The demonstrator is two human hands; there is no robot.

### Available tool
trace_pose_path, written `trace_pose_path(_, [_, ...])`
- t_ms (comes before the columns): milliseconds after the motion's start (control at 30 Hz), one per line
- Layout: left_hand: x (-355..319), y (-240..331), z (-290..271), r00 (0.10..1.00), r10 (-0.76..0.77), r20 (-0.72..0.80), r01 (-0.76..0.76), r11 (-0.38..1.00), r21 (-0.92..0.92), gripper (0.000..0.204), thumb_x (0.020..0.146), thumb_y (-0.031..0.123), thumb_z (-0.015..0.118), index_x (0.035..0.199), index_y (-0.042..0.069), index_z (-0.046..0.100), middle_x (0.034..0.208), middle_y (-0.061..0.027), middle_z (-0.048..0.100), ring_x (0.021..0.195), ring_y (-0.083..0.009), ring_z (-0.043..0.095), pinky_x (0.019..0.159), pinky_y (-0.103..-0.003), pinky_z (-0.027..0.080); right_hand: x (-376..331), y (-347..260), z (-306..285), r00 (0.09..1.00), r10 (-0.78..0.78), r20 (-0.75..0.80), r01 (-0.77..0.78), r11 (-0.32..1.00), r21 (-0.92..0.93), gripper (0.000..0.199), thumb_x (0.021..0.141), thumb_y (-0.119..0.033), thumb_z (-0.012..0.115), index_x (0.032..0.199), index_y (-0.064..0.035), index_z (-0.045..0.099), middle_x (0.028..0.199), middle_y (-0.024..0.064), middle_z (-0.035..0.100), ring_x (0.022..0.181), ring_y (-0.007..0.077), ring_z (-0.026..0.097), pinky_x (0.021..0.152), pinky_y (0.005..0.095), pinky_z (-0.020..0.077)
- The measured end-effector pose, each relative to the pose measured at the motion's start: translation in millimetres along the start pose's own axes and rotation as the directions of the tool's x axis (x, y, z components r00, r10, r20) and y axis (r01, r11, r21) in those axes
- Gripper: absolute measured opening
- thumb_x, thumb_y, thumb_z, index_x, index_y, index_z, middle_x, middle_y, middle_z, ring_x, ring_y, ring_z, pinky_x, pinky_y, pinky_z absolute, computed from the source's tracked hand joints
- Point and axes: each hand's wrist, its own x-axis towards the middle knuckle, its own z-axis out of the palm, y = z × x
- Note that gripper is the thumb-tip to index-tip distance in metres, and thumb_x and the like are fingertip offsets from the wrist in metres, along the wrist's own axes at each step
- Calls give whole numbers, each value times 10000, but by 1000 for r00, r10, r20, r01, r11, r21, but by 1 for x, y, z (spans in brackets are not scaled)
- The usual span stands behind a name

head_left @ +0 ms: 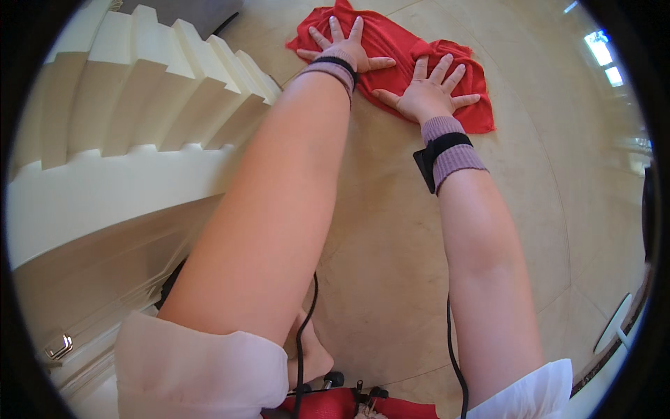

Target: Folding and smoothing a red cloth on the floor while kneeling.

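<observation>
A red cloth [401,38] lies spread and slightly rumpled on the beige tiled floor [391,244], at the far side of the view. My left hand [349,50] presses flat on its left part with the fingers spread. On its right part rests my right hand [431,94], also flat with fingers apart. Both wrists wear lilac knitted bands with black straps, and a small dark piece [424,170] sticks out from the right strap. What lies under the palms is hidden.
White slatted woodwork [139,91] stands close along the left, above a panelled front with a metal handle [61,347]. Black cables [305,335] hang beside both arms. A bare foot [315,356] and a red item [328,403] show at the bottom. A white round base [614,323] stands at right.
</observation>
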Motion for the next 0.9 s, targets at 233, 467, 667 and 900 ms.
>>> trace_pose_path(233, [-75,-10,22,995,-73,64,76,996,-42,1354,683,908,667,1674,337,-56,1744,-163,-122,1569,-515,-104,1183,-776,41,-65,19,15,983,-184,-14,183,982,-56,1189,745,-857,651,1670,-240,228,1762,106,1,1607,387,-77,1106,863,36])
trace_pose_path(467, [-231,-8,76,995,8,95,-1,997,-78,1411,652,812,781,1684,260,-8,1718,-274,-79,1561,-537,-105,1224,-708,45,-208,90,42,966,-243,85,247,968,-37,1217,679,-771,775,1644,-192,311,1756,121,-36,1602,395,-83,1102,857,26])
trace_pose_path(667, [-384,1,135,985,61,163,-52,997,-55,1420,641,765,821,1682,288,-18,1719,-257,-117,1534,-595,-101,1156,-806,56,-343,159,98,966,-209,150,205,978,40,1232,623,-736,830,1610,-151,381,1754,141,-61,1598,408,-105,1107,842,-7])
trace_pose_path(900, [-515,44,171,842,399,363,-450,891,63,1380,643,694,851,1679,369,-1,1731,-215,-132,1531,-599,-114,1135,-833,24,-465,233,140,960,38,279,-50,998,35,1323,623,-770,818,1642,-103,299,1739,191,-125,1589,431,-148,1099,832,-28])
